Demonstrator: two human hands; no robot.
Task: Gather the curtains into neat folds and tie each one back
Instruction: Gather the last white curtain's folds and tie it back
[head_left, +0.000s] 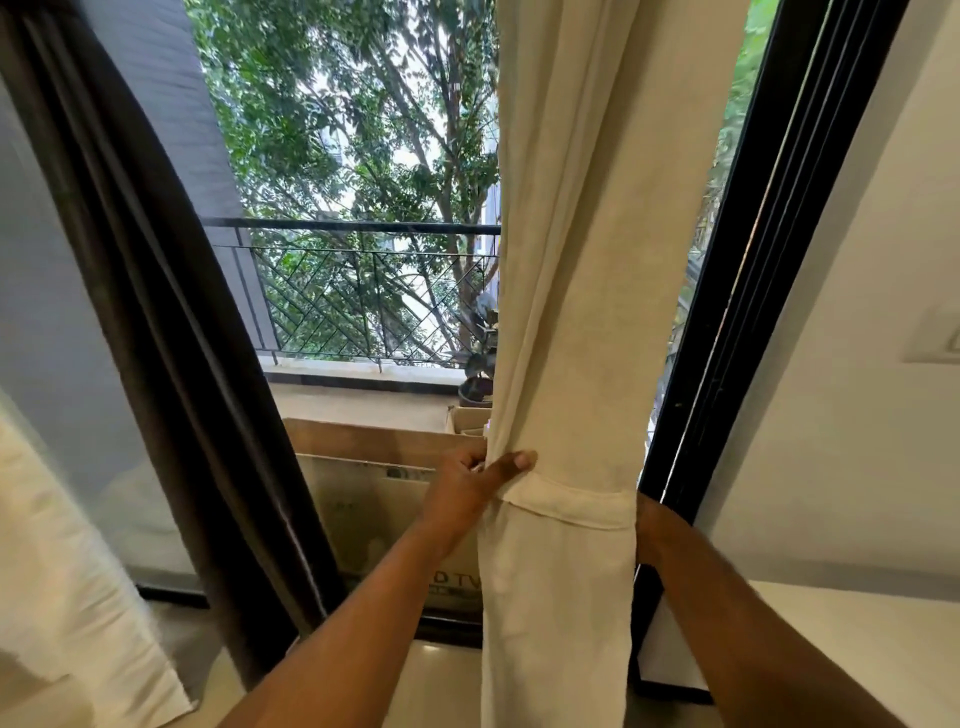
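Observation:
A cream curtain (576, 270) hangs gathered in a column right of centre. A matching cream tie-back band (569, 503) wraps round it at waist height. My left hand (470, 486) grips the curtain's left edge just above the band, thumb lying across the cloth. My right hand (649, 525) reaches behind the curtain's right side at the band, and its fingers are hidden by the fabric. A dark brown curtain (171, 332) hangs at the left, and another cream curtain (67, 587) shows at the lower left.
A black window frame (748, 322) stands right of the curtain, with a white wall (857, 415) and white ledge (852, 634) beyond. Behind the glass are cardboard boxes (374, 499), a potted plant (478, 374) and a balcony railing (358, 291).

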